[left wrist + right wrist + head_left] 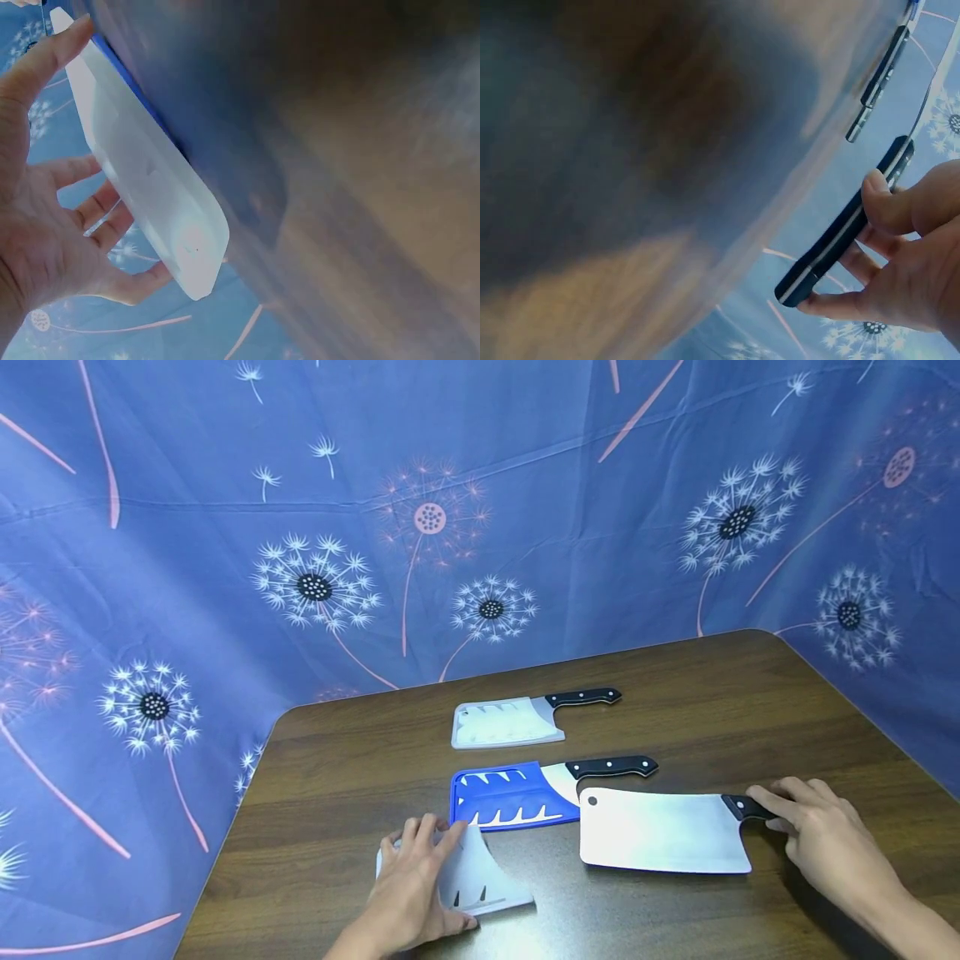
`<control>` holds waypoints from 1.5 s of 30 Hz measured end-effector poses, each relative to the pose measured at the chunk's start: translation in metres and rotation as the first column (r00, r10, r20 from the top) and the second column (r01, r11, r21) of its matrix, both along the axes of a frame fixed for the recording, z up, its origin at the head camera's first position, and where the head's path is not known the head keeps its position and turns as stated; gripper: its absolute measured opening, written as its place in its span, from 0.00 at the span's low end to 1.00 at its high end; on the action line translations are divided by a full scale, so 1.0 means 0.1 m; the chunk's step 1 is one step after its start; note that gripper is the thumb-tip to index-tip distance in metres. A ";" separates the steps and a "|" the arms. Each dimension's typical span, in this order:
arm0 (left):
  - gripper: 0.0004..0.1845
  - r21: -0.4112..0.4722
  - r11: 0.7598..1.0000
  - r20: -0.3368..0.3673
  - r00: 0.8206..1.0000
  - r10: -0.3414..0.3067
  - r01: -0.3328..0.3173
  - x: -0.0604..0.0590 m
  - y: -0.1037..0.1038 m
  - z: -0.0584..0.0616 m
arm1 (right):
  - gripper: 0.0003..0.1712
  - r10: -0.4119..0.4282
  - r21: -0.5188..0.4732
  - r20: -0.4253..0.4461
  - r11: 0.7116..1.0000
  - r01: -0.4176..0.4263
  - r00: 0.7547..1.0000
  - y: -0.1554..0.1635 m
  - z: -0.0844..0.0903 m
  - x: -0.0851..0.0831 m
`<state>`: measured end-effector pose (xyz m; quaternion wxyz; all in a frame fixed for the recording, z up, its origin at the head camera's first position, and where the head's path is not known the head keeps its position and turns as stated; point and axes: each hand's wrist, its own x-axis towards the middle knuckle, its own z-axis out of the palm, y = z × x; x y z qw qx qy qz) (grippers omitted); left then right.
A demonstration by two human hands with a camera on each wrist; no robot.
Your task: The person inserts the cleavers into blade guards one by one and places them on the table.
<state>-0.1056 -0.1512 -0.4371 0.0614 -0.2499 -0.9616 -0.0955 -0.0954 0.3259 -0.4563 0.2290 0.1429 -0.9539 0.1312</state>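
Cleaver (663, 831) lies flat on the counter (750, 710), bare blade toward the middle, black handle (847, 225) under the right hand (828, 839), whose fingers (885, 206) curl round it. It looks heavy, stiff and blade-weighted, the steel slick and sharp-edged, so the handle is the only safe hold. The left hand (416, 885) pinches a white blade guard (150, 172), tilted up off the counter: light, thin plastic, probably somewhat springy. Two sheathed cleavers (525, 718) lie further back.
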 end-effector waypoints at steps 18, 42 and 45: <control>0.61 0.043 0.999 -0.266 0.964 0.021 -0.010 -0.21 0.05 0.41 | 0.41 -0.112 -0.084 -0.169 0.991 0.099 0.979 -0.16 0.38 -0.06; 0.61 0.072 0.997 -0.292 0.956 0.008 0.013 -0.27 0.13 0.56 | 0.42 -0.039 -0.086 -0.295 0.996 0.015 0.955 -0.33 0.59 -0.07; 0.61 0.074 0.997 -0.294 0.956 0.012 0.010 -0.27 0.14 0.57 | 0.42 -0.046 -0.085 -0.299 0.996 0.021 0.953 -0.35 0.60 -0.08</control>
